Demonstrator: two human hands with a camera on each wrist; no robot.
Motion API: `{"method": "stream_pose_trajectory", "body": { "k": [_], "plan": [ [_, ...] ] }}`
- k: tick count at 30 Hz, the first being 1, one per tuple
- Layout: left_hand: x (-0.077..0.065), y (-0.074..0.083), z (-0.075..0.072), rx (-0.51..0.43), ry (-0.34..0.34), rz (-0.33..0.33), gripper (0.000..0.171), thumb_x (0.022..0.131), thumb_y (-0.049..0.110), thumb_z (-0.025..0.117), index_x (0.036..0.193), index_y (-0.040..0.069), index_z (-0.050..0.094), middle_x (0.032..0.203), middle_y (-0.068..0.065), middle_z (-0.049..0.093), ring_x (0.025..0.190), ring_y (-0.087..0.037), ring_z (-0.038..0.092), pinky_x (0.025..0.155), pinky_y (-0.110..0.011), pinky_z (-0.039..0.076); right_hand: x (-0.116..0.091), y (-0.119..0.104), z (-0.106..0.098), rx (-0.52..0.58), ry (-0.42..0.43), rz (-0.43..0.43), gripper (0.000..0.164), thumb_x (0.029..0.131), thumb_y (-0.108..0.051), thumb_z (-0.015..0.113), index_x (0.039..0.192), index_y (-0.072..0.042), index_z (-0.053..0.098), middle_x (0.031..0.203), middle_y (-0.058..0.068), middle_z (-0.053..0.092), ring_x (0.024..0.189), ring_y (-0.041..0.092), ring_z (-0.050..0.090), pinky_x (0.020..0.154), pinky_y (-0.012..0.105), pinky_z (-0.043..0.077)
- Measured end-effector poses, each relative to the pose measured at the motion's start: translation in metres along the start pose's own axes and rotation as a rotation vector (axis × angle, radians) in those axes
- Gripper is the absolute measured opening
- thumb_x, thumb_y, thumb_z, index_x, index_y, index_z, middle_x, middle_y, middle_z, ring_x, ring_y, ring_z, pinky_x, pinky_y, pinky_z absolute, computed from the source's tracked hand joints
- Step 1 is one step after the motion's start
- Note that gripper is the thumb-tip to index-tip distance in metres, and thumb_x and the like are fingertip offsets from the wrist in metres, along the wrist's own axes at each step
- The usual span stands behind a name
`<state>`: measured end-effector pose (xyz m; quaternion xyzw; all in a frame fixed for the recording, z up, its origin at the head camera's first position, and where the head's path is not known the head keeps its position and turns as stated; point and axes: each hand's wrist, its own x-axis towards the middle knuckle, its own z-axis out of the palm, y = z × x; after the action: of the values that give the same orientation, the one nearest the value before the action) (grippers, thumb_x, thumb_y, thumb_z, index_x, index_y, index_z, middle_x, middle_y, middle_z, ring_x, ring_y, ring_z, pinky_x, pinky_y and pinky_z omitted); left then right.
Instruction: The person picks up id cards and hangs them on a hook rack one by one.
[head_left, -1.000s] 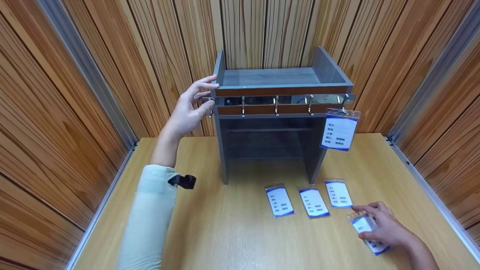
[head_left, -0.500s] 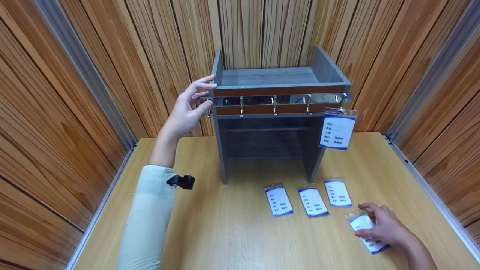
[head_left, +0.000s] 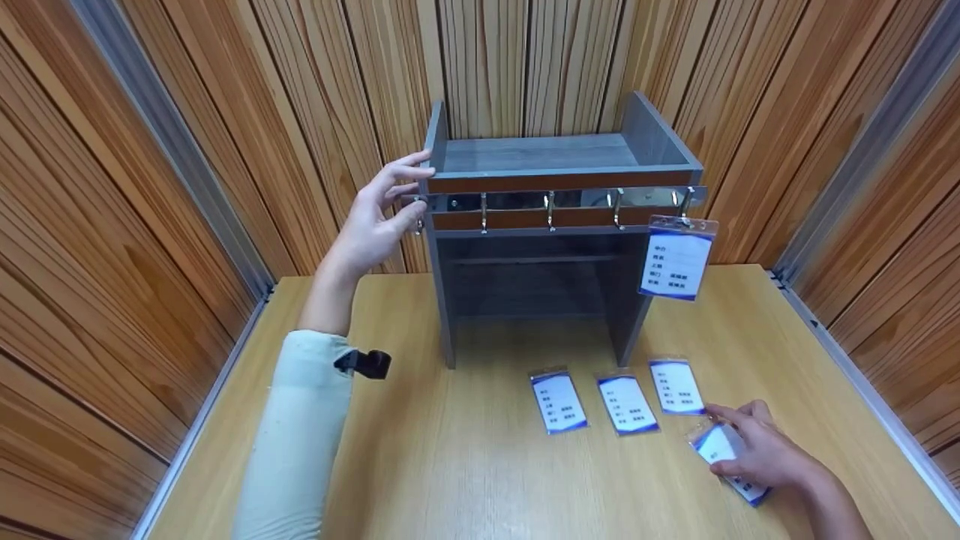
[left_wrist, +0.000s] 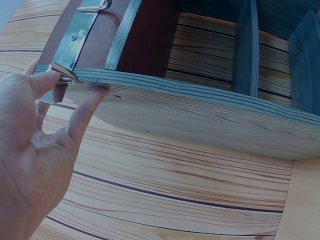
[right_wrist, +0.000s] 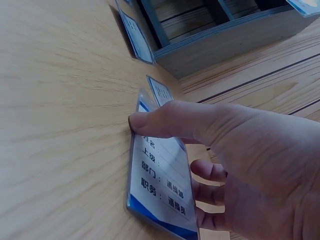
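My left hand (head_left: 382, 217) holds the left end of a metal hook rail (head_left: 517, 200) on the front of a grey shelf unit (head_left: 540, 154). Its thumb lies by the end hook (left_wrist: 64, 73), while other fingers touch the side panel (left_wrist: 200, 120). Low on the right, my right hand (head_left: 761, 446) pinches a white and blue badge in a clear sleeve (right_wrist: 162, 182). The thumb is on one long edge, fingers on the far side; the hand hides part of the card. Another badge (head_left: 677, 259) hangs from the rail's rightmost hook.
Three more badges lie on the wooden table (head_left: 450, 465): a left one (head_left: 559, 403), a middle one (head_left: 628, 405) and a right one (head_left: 676, 388), this last close to my right fingertips. Wood-panelled walls (head_left: 150, 225) with metal corner strips enclose the table.
The badge under my right hand has shifted slightly left, and that index finger lifted back, then stretched forward again. My left hand stays on the rail.
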<state>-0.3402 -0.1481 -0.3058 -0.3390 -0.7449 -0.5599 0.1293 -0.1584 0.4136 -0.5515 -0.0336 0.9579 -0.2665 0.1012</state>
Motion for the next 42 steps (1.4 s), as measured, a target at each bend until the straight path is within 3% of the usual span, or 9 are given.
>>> {"method": "stream_pose_trajectory", "body": {
  "k": [5,11,21,25,28,33,42],
  "plan": [
    [0.0,-0.001,-0.001,0.014,0.003,0.006,0.038,0.111,-0.005,0.058,0.149,-0.001,0.061,0.179,-0.011,0.046,0.166,-0.033,0.046,0.14,-0.056,0.036,0.005,0.0,-0.003,0.018,-0.061,-0.018,0.095,0.087,-0.023,0.098,0.164,0.005,0.05,0.131,0.02,0.049,0.115,0.027,0.051,0.087,0.021,0.039],
    [0.0,0.001,0.0,0.018,0.002,-0.005,0.039,0.112,-0.004,0.058,0.15,0.0,0.061,0.18,-0.009,0.046,0.166,-0.032,0.046,0.14,-0.057,0.035,0.008,-0.001,-0.007,-0.009,-0.088,-0.055,0.092,0.086,-0.026,0.098,0.163,-0.001,0.056,0.137,0.017,0.056,0.121,0.032,0.05,0.095,0.037,0.042],
    [0.0,0.0,-0.001,0.01,0.005,0.006,0.038,0.111,-0.005,0.058,0.149,0.0,0.061,0.18,-0.011,0.046,0.167,-0.031,0.045,0.141,-0.057,0.035,0.007,0.001,-0.005,-0.016,-0.072,-0.089,0.089,0.084,-0.018,0.095,0.163,-0.003,0.057,0.141,0.02,0.056,0.124,0.036,0.053,0.096,0.041,0.047],
    [0.0,0.0,0.0,-0.003,0.004,0.009,0.039,0.11,-0.006,0.059,0.149,-0.001,0.061,0.179,-0.012,0.046,0.166,-0.032,0.045,0.14,-0.056,0.035,0.005,0.001,-0.004,-0.009,-0.042,-0.129,0.09,0.079,-0.014,0.094,0.161,0.0,0.058,0.141,0.019,0.058,0.124,0.036,0.054,0.096,0.038,0.046],
    [0.0,0.0,0.0,-0.003,0.0,0.011,0.04,0.11,-0.006,0.059,0.15,-0.002,0.06,0.179,-0.012,0.047,0.166,-0.031,0.045,0.14,-0.056,0.035,0.005,0.0,-0.006,0.003,-0.046,-0.13,0.091,0.079,-0.014,0.093,0.162,0.0,0.057,0.144,0.021,0.058,0.128,0.039,0.055,0.102,0.048,0.052],
    [0.0,-0.001,0.0,0.013,-0.008,0.01,0.04,0.111,-0.005,0.058,0.151,-0.002,0.059,0.179,-0.012,0.045,0.167,-0.03,0.044,0.14,-0.055,0.035,0.006,-0.002,-0.013,0.048,-0.094,-0.089,0.089,0.087,-0.014,0.09,0.167,-0.003,0.052,0.156,0.029,0.052,0.141,0.054,0.051,0.112,0.08,0.048],
    [0.0,0.0,0.0,0.011,0.0,0.009,0.038,0.111,-0.005,0.058,0.149,-0.001,0.061,0.179,-0.011,0.046,0.167,-0.037,0.043,0.14,-0.057,0.035,0.007,-0.007,-0.008,0.073,-0.038,-0.102,0.091,0.084,-0.013,0.091,0.166,-0.004,0.053,0.158,0.028,0.049,0.14,0.052,0.051,0.111,0.076,0.049]
  ]
}}
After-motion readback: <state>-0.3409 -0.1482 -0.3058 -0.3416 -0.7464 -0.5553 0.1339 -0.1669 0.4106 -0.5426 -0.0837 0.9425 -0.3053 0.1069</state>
